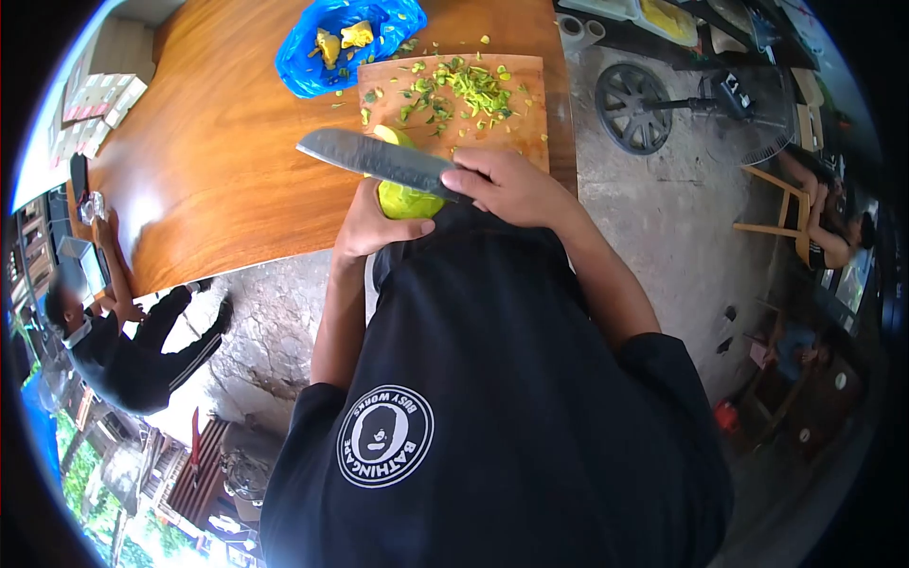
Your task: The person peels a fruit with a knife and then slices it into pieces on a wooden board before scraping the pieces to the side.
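Observation:
My left hand (371, 225) is wrapped round a green fruit (409, 201) at the table's front edge, thumb along its lower side. Its cut, pale yellow-green top shows above the blade. My right hand (507, 186) grips the handle of a large knife (365, 156), whose blade points left and lies across the fruit. Just beyond is a wooden cutting board (521, 80) with a heap of green and yellow shreds (473, 90). A blue plastic bag (301, 71) at the board's upper left holds yellow pieces (356, 35) and scraps.
The wooden table (227, 123) extends left, with white boxes (99, 90) at its far end. One person (133, 360) sits at the left; another (824, 213) is on the right near a wooden chair (791, 204). A pedestal fan's base (634, 109) stands right of the table.

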`<state>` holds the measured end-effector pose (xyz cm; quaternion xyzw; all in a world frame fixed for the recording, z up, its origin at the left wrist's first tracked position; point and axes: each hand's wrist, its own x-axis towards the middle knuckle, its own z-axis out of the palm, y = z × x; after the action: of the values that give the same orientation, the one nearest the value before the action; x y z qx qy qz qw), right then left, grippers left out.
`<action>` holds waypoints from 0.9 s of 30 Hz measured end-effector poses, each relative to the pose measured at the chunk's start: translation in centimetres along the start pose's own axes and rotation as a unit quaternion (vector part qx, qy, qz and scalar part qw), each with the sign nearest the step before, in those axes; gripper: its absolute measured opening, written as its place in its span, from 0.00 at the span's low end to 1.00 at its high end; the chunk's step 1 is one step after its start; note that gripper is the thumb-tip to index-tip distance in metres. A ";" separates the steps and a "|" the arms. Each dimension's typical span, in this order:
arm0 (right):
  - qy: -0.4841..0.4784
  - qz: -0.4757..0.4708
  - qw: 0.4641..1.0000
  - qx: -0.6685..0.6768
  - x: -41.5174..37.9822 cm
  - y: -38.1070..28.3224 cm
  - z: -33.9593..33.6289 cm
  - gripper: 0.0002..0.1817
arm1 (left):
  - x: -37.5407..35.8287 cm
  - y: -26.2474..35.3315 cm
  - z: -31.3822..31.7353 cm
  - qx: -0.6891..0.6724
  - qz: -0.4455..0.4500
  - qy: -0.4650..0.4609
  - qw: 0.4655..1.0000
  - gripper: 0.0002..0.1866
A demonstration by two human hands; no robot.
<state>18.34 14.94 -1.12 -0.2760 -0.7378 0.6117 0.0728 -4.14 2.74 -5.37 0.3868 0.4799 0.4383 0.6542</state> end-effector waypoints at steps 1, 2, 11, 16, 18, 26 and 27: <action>0.050 0.037 0.998 -0.024 0.5 0.2 -0.1 0.18 | -0.3 0.1 0.0 0.043 0.008 0.011 0.999 0.32; 0.097 0.073 0.992 -0.047 1.2 0.6 -0.1 0.17 | -0.7 0.3 -0.1 0.043 0.008 0.015 0.999 0.32; 0.131 0.098 0.983 0.078 -1.6 -1.5 -0.2 0.07 | -1.1 2.3 2.0 0.011 0.000 0.103 0.995 0.27; 0.076 0.037 0.996 0.022 -2.8 -1.5 1.1 0.11 | -0.8 2.0 2.3 0.034 -0.019 0.130 0.991 0.23; 0.082 -0.001 0.996 -0.032 -2.3 -1.3 0.7 0.13 | -0.9 2.6 2.5 0.064 -0.016 0.107 0.992 0.23; -0.029 0.009 0.999 -0.012 -1.0 -0.1 -0.5 0.15 | -0.3 1.8 2.8 0.032 -0.037 0.091 0.995 0.27; -0.037 -0.006 0.999 0.017 -1.1 0.1 -0.3 0.15 | -0.2 1.7 2.9 0.014 -0.013 0.093 0.996 0.28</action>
<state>19.41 14.69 -0.83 -0.2471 -0.7310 0.6338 0.0537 -1.71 2.80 -3.01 0.3470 0.5494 0.4572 0.6072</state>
